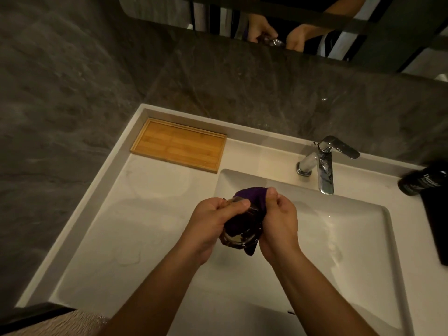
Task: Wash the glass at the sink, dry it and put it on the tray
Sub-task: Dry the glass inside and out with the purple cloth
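A clear glass [238, 232] lies tilted between both hands above the left edge of the white sink basin [351, 229], its thick base turned toward me. My left hand [208, 224] grips the glass from the left. A purple cloth [249, 194] is stuffed into the glass and wraps its right side, with a corner hanging below. My right hand [278, 224] pinches the cloth against the glass. The empty wooden tray [179, 146] rests on the counter at the back left, well apart from the hands.
A chrome faucet [323, 163] stands behind the basin at the right, with no water seen running. A dark bottle [424, 180] and a black mat [436, 226] sit at the right edge. White counter [121, 226] stretches left of the basin. Dark stone wall and a mirror lie behind.
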